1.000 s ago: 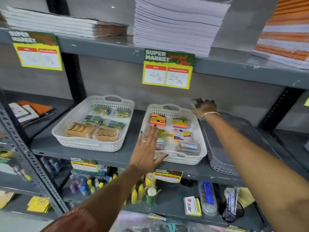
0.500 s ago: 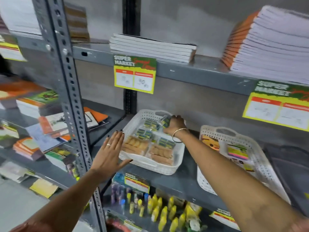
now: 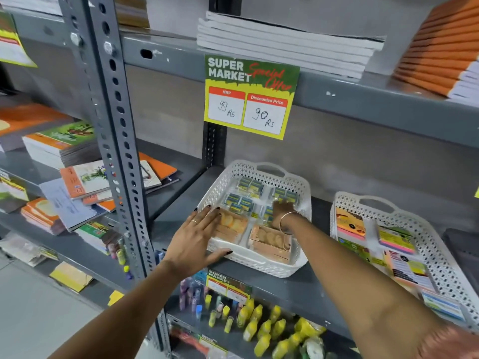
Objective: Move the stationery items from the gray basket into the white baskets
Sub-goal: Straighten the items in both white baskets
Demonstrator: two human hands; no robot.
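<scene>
The left white basket [image 3: 261,266] holds several small blue-green packs [image 3: 250,186] at the back and two packs of wooden pieces [image 3: 269,243] in front. My right hand [image 3: 283,211] reaches down into this basket, fingers curled over a blue-green pack [image 3: 268,213] in the middle row. My left hand [image 3: 197,239] lies flat with fingers spread on the basket's front left corner, holding nothing. The right white basket [image 3: 445,270] carries sticky-note pads [image 3: 350,224]. Only a dark sliver of the gray basket [image 3: 462,246] shows at the right edge.
A steel upright [image 3: 116,141] stands just left of my left hand. Notebooks [image 3: 85,177] lie on the shelf beyond it. Book stacks [image 3: 285,45] fill the shelf above, with a price tag [image 3: 248,99] on its edge. Glue bottles [image 3: 259,325] stand on the shelf below.
My right hand carried a small pack from the gray basket side to the left white basket and lowered it in. My left hand moved onto that basket's front corner. The view swung left.
</scene>
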